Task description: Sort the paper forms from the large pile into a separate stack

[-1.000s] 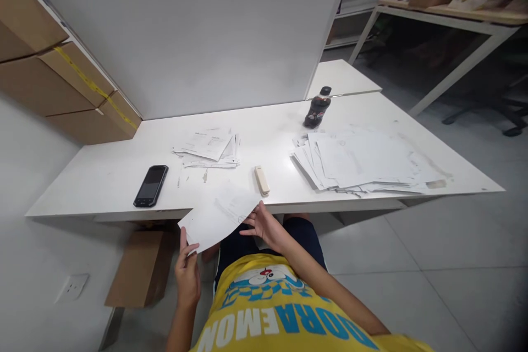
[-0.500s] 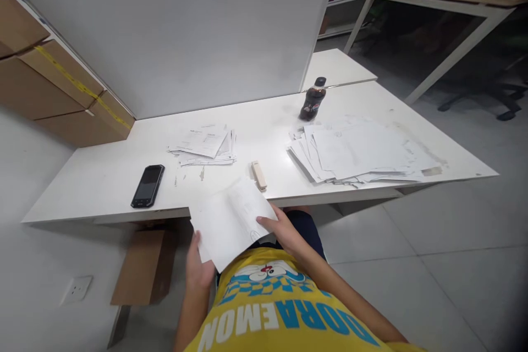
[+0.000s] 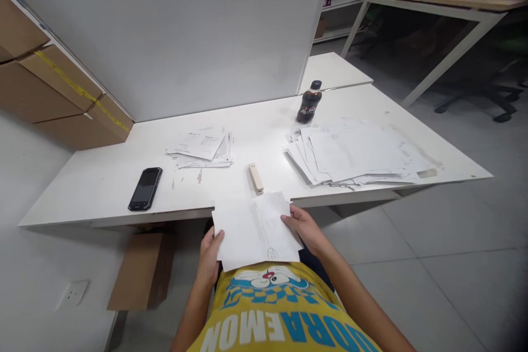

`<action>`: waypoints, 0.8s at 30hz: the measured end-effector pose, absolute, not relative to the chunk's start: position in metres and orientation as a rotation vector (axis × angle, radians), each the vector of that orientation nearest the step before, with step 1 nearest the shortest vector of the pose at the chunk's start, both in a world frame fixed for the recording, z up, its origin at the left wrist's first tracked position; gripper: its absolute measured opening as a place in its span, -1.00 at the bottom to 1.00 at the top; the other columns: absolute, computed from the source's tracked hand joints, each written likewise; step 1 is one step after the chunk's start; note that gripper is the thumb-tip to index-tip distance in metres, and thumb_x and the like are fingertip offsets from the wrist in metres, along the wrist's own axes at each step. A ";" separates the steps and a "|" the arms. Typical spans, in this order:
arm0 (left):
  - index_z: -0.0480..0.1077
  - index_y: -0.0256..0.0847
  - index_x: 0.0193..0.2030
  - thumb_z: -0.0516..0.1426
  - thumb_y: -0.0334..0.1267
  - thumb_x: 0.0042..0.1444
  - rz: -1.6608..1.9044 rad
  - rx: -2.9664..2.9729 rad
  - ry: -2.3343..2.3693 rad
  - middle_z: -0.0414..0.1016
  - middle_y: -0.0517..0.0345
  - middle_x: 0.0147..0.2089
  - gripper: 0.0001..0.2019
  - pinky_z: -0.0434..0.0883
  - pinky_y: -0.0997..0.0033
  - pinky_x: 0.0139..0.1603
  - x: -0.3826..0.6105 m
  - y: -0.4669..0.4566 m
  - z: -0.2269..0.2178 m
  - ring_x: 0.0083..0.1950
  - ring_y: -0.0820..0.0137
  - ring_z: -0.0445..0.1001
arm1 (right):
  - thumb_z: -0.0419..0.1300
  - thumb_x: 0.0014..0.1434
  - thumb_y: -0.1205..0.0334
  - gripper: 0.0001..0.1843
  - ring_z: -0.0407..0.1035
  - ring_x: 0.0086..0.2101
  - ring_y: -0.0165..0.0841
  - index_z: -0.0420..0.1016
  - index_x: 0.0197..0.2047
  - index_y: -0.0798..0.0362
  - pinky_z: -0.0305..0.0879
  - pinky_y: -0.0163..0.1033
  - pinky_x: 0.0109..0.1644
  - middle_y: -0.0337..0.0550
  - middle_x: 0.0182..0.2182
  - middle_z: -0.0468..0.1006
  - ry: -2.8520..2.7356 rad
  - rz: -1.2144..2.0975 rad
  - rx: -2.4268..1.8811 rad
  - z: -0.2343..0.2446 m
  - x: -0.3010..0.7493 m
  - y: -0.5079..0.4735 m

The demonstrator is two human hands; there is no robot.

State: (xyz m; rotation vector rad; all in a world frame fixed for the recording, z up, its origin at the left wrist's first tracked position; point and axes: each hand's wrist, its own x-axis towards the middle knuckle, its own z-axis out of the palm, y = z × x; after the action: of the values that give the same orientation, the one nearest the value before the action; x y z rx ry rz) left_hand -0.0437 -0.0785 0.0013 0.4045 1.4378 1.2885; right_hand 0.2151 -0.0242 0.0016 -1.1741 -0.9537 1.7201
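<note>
White paper sheets (image 3: 243, 234) with faint print and a small oval stamp are held level over my lap, at the table's front edge. My left hand (image 3: 211, 250) pinches their left side, thumb on top. On the right side my right hand (image 3: 304, 226) grips them the same way, its fingers underneath out of sight. Just beyond the sheets lies a cream stapler (image 3: 256, 178). A small pile of papers (image 3: 202, 146) sits to the left of it, and a larger, uneven stack of papers (image 3: 350, 151) to the right.
A black phone (image 3: 145, 189) lies on the left of the white table (image 3: 103, 170). A cola bottle (image 3: 309, 102) stands behind the large stack. Cardboard boxes (image 3: 61, 88) are piled at the left, beside a whiteboard (image 3: 177, 33). Another box (image 3: 138, 269) is under the table.
The sheets have turned from tilted to nearly square with the table edge and shifted right. My left hand moved up and right; my right hand moved right. Both still hold the paper.
</note>
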 end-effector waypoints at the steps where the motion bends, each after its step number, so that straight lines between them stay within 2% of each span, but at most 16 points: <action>1: 0.53 -0.31 -0.11 0.46 -0.01 -0.30 1.260 0.484 1.448 0.63 -0.06 -0.23 -0.39 0.52 0.32 -0.19 -0.043 -0.078 -0.003 -0.14 0.10 0.60 | 0.34 -0.06 -0.03 -0.50 0.52 -0.13 -0.07 0.57 -0.07 0.03 0.40 0.03 0.04 -0.04 -0.15 0.66 -0.948 1.684 -1.198 -0.002 0.217 -0.022; 5: 0.56 -0.34 -0.20 0.40 0.16 -0.27 1.120 0.662 1.546 0.61 0.00 -0.34 -0.38 0.42 0.41 -0.33 -0.033 -0.070 -0.011 -0.29 0.22 0.56 | 0.23 -0.03 0.11 -0.52 0.50 -0.05 -0.09 0.50 0.00 -0.01 0.37 0.04 0.11 -0.06 -0.07 0.63 -1.033 1.481 -1.310 -0.019 0.229 -0.009; 8: 0.56 -0.35 -0.27 0.33 0.23 -0.19 1.133 0.702 1.568 0.59 0.02 -0.37 -0.40 0.37 0.43 -0.34 -0.021 -0.062 -0.007 -0.34 0.27 0.51 | 0.19 -0.02 0.17 -0.41 0.43 0.06 -0.10 0.40 0.14 -0.04 0.26 0.10 0.23 -0.04 0.05 0.56 -1.124 1.291 -1.432 -0.029 0.239 0.004; 13: 0.54 -0.31 -0.21 0.35 0.12 -0.14 1.192 0.728 1.427 0.59 0.03 -0.31 -0.48 0.40 0.39 -0.25 -0.007 -0.052 0.001 -0.29 0.27 0.51 | 0.12 0.07 0.21 -0.25 0.32 0.18 -0.10 0.16 0.36 -0.07 0.23 0.12 0.27 0.02 0.22 0.39 -1.370 1.081 -1.510 -0.023 0.246 0.020; 17: 0.52 -0.32 -0.35 0.33 0.16 -0.14 1.198 0.768 1.507 0.53 0.08 -0.41 -0.50 0.36 0.42 -0.30 -0.004 -0.043 0.000 -0.33 0.30 0.46 | 0.06 0.14 0.24 -0.20 0.20 0.26 -0.09 -0.02 0.44 -0.07 0.19 0.16 0.31 0.04 0.30 0.27 -1.608 0.855 -1.514 -0.011 0.243 0.027; 20: 0.48 -0.32 -0.45 0.33 0.23 -0.19 1.216 0.752 1.570 0.47 0.13 -0.50 -0.46 0.30 0.44 -0.37 -0.001 -0.034 -0.003 -0.38 0.33 0.42 | 0.03 0.19 0.25 -0.23 0.11 0.30 -0.06 -0.05 0.44 -0.01 0.11 0.22 0.34 0.09 0.33 0.20 -1.744 0.611 -1.518 -0.005 0.235 0.030; 24: 0.48 -0.32 -0.44 0.34 0.27 -0.24 1.242 0.702 1.516 0.47 0.13 -0.51 -0.42 0.34 0.41 -0.32 0.004 -0.027 -0.002 -0.36 0.31 0.43 | 0.01 0.28 0.21 -0.37 -0.07 0.36 0.06 0.06 0.39 0.03 0.04 0.34 0.32 0.14 0.40 0.00 -1.830 0.311 -1.560 0.005 0.222 0.027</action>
State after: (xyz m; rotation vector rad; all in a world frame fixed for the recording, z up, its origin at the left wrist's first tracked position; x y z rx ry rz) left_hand 0.0041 -0.0271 -0.0018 0.7015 1.5163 1.2423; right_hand 0.2218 0.0268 0.0047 -1.5597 -1.8298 0.3111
